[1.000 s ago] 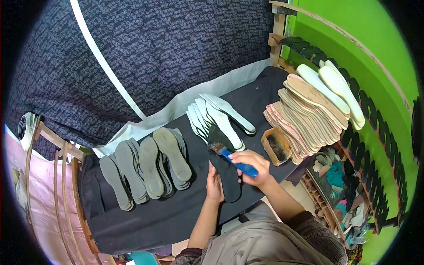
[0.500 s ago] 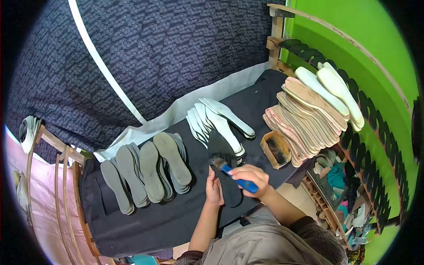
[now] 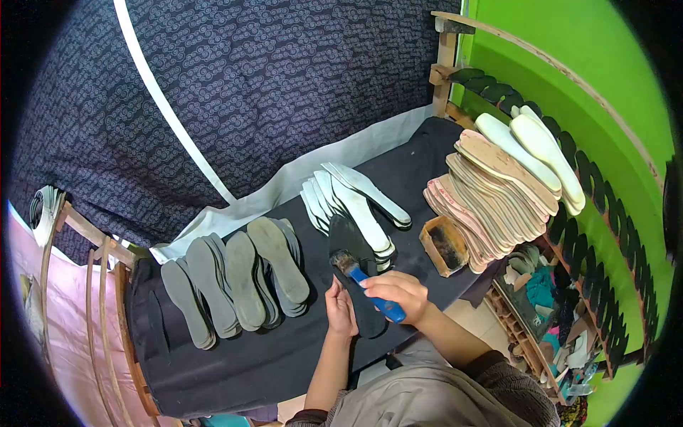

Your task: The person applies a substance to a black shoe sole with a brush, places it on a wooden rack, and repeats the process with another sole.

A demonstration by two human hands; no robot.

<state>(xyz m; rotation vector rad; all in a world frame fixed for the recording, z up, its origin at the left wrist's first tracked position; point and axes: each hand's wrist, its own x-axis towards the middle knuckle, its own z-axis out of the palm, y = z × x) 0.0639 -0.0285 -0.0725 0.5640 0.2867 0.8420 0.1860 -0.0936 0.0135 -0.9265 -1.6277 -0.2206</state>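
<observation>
Brush on a black insole [image 3: 346, 237], over the bench [image 3: 235, 370].
Right hand's [image 3: 400, 293] fingers are curled closed round the blue brush's [image 3: 370, 285] handle, bristles on the insole past the fingertips. Left hand [image 3: 341, 309] is at the insole's left edge, fingers fairly straight; can't tell how firmly they grip. Little open box [image 3: 445, 245] by the tan insoles [image 3: 494, 192] has dark gunk inside. Insole's long, flat and matte black, partly hidden by the brush.

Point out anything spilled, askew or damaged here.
Two things look odd: the small box beside the beige insoles is darkly stained inside, perhaps just from use, and the fabric scraps at lower right lie in a jumble.
</observation>
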